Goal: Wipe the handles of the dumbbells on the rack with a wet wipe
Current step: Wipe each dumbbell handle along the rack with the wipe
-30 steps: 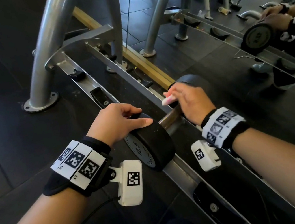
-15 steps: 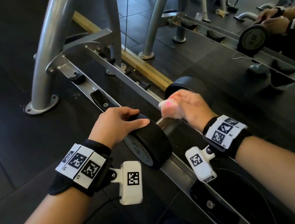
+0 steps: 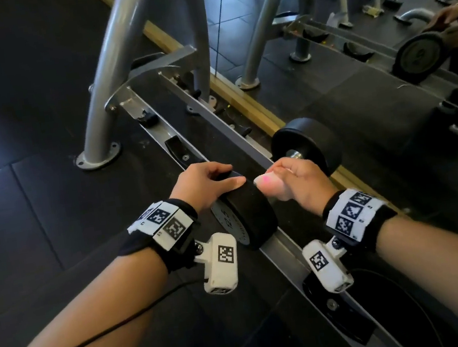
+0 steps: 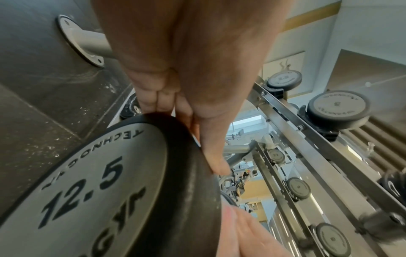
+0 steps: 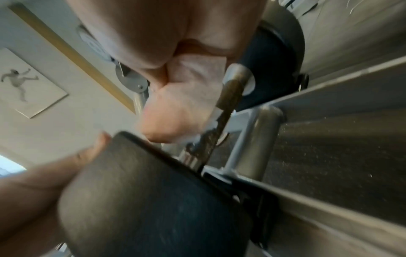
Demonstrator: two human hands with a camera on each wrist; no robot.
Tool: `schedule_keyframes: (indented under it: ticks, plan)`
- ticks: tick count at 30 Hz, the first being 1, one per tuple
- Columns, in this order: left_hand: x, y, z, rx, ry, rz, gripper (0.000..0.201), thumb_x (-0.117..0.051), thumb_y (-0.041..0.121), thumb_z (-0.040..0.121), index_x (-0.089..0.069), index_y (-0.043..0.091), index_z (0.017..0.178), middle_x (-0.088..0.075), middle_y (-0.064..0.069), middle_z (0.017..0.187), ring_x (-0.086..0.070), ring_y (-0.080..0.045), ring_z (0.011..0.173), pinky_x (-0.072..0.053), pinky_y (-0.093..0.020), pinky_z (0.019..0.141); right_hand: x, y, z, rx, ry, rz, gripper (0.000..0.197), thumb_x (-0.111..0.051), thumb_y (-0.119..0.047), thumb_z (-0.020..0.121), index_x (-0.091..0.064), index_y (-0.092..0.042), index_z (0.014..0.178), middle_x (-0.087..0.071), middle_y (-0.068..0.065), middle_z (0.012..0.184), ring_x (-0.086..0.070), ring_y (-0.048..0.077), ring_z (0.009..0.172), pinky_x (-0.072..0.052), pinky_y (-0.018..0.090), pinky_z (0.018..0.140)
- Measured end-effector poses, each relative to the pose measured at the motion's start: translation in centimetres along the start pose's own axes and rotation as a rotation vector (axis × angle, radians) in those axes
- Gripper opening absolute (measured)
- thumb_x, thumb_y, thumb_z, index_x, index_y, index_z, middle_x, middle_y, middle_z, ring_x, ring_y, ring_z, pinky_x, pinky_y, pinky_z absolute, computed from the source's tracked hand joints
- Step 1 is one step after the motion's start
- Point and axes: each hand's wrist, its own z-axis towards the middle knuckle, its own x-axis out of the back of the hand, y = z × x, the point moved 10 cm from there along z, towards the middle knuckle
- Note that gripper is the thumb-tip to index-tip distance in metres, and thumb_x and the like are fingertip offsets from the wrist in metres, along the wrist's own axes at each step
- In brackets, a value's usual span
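A: Which way is the dumbbell (image 3: 258, 198) lying?

B: It is lying across the rack (image 3: 214, 122), its long axis running from the near rail to the far rail. One head, marked 12.5, is facing the person; the other is pointing toward the mirror.

A: What is the left hand (image 3: 203, 184) doing?

B: It is resting over the top of the near head, fingers curling down its far side and the thumb lying flat along the rim, so it is gripping that head.

A: And the right hand (image 3: 299, 181)?

B: It is closing around the handle (image 5: 230, 90) between the two heads, with the wipe (image 5: 186, 97) bunched inside its grip and pressing on the metal.

A: How many dumbbells are sitting here?

B: One on this tier of the rack. The left wrist view is showing about six more heads on racks behind it, though some may be mirror images. One wipe.
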Motion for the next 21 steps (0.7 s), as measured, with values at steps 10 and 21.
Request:
schedule_keyframes:
  ticks: [10,21]
  plan:
    - [-1.8,1.3,-0.2,-0.162,-0.072,0.05,0.018,-0.058,0.04,0.096,-0.059,0.04,0.114,-0.062,0.009,0.112,-0.06,-0.008,0.096,-0.046,-0.023,0.075,8.8,1.8,-7.5,-0.21,0.231,0.587,0.023,-0.05,-0.022,0.1,-0.07,-0.018,0.088,-0.069,0.013,0.094,-0.065,0.026,0.084,-0.052,0.045,0.078]
    - [-3.5,5.2,-2.2,-0.185,0.081,0.401,0.038,-0.054,0.014,0.095,-0.055,0.031,0.129,-0.052,-0.01,0.141,-0.042,-0.036,0.134,-0.02,-0.065,0.113,15.8,7.8,-22.9,-0.415,0.403,0.859,0.034,-0.055,-0.004,0.095,-0.058,-0.006,0.129,-0.064,0.02,0.123,-0.065,0.033,0.108,-0.056,0.038,0.069]
